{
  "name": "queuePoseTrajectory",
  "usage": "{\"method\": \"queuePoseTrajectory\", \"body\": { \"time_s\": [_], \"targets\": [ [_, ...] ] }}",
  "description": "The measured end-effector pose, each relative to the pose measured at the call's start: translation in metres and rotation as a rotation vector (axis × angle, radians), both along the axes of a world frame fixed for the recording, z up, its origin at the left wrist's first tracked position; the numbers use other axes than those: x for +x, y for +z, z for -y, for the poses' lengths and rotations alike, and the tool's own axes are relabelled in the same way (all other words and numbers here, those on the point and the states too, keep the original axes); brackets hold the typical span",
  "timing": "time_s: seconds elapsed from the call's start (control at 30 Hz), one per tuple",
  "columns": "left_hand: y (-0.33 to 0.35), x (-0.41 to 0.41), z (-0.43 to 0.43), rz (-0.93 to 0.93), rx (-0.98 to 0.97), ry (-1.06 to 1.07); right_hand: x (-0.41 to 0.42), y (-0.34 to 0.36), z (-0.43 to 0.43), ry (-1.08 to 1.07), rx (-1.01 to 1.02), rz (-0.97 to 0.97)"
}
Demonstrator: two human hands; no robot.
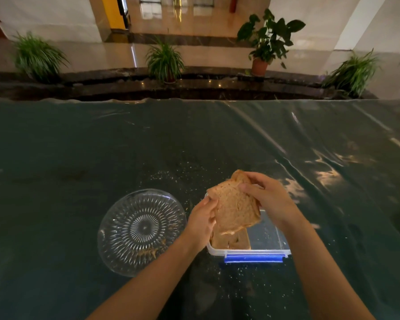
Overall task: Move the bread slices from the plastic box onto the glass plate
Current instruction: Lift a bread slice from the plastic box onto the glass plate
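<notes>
Both hands hold a brown bread slice (234,205) tilted above the clear plastic box (270,239). My left hand (202,219) grips its left edge and my right hand (267,197) grips its upper right corner. A second slice seems to lie behind the held one. More bread (232,241) rests in the left part of the box, whose front carries a blue clip (253,259). The round patterned glass plate (141,232) lies left of the box with only crumbs on it.
Everything sits on a dark green table cover (102,158) under shiny plastic film, scattered with crumbs. Beyond the table's far edge stand several potted plants (164,61) along a dark ledge.
</notes>
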State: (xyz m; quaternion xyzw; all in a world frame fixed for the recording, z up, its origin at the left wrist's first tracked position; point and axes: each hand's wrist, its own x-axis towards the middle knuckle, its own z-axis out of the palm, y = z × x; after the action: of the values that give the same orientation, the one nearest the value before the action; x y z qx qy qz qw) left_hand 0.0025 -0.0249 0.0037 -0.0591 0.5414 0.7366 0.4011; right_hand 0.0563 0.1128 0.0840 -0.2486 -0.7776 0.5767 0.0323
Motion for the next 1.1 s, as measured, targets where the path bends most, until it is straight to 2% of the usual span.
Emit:
{"method": "queuePoseTrajectory", "body": {
  "time_s": [0.13,0.37,0.6,0.77,0.83,0.93,1.1],
  "targets": [
    [0.004,-0.010,0.042,-0.077,-0.007,0.055,-0.019,-0.008,0.032,-0.049,0.017,0.049],
    [-0.012,-0.034,0.123,-0.220,-0.404,0.278,-0.071,-0.057,0.111,0.034,-0.042,0.162],
    [-0.036,-0.087,0.160,-0.309,-0.754,0.254,-0.128,-0.106,0.163,-0.007,-0.169,0.292],
    [-0.055,-0.107,0.161,-0.302,-0.830,0.168,-0.149,-0.135,0.176,0.059,-0.147,0.357],
    [-0.062,-0.109,0.161,-0.299,-0.868,0.116,-0.152,-0.145,0.179,0.098,-0.107,0.383],
    [-0.070,-0.109,0.163,-0.330,-0.939,0.023,-0.157,-0.158,0.181,0.195,0.062,0.414],
    [-0.076,-0.105,0.165,-0.364,-0.970,0.014,-0.161,-0.170,0.179,0.214,0.233,0.426]
  ]
}}
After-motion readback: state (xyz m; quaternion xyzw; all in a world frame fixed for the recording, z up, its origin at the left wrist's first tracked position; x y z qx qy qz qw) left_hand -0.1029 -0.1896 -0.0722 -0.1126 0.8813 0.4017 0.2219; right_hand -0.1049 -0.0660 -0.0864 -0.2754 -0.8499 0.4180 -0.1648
